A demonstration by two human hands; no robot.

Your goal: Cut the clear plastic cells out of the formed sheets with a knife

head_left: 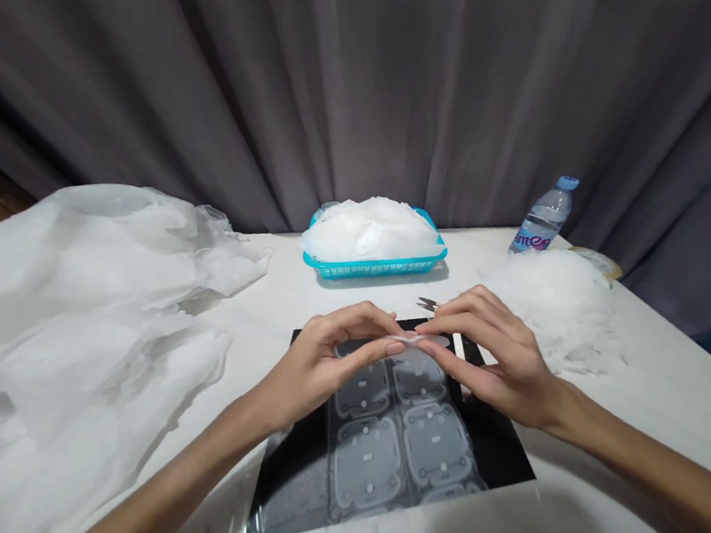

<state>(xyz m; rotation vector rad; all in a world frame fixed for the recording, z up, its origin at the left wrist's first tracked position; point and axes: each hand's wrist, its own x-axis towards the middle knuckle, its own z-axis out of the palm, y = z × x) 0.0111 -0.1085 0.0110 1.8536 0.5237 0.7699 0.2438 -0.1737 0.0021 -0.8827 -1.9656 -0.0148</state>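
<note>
Between the fingertips of both hands is a small, thin, whitish translucent piece (411, 340), seen nearly edge-on. My left hand (339, 345) pinches its left end with thumb and fingers. At the other end, my right hand (496, 344) grips it the same way. Below them lies a clear plastic sheet (368, 462) with several rounded-square moulded shapes, on a black mat (505, 455). Dark pointed blades (427, 303) of a small cutting tool show just beyond my right fingers; its handle is hidden behind that hand.
A large heap of white translucent sheets (74, 273) covers the table's left side. At the back stands a blue basket (374, 268) piled with white pieces (370, 226). To the right are a loose pile of clear scraps (558, 303) and a water bottle (543, 219), before a grey curtain (373, 85).
</note>
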